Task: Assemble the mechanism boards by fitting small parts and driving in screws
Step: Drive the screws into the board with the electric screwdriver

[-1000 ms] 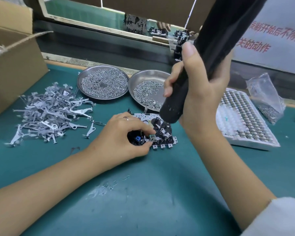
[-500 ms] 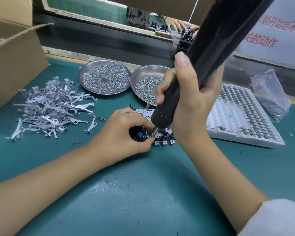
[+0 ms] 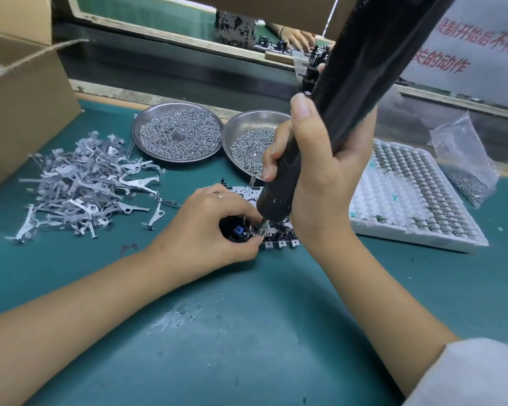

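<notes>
Green mat [image 3: 247, 332] covered the bench. Mechanism board [image 3: 279, 243] lay flat on it, centre frame, just in front of the two steel dishes and mostly hidden by both hands.

Left hand [image 3: 208, 230] was curled over the board's left end, thumb and forefinger pinching the board near a small blue part [image 3: 239, 230]. Ring on one finger.

Right hand [image 3: 314, 177] was wrapped tight round a black electric screwdriver [image 3: 343, 112], thumb up along the barrel. Driver tilted, top leaning up and right out of frame. Bit tip [image 3: 262, 222] was down on the board right beside the left fingertips. Couldn't see the screw itself, too small and shadowed.

Around it:
- left dish [image 3: 178, 131], full of small screws
- right dish [image 3: 252, 142], fewer and bigger screws, partly behind the right hand
- pile of grey stamped metal levers [image 3: 82, 183] left of the board, a few strays near the left hand
- white cell tray [image 3: 405, 194] right of the board, far rows filled with small metal parts
- clear plastic bag [image 3: 464, 162] of small parts past the tray's far corner
- cardboard box [image 3: 21, 106] at far left
- another person's hand [image 3: 296, 39] across the line, top of frame
</notes>
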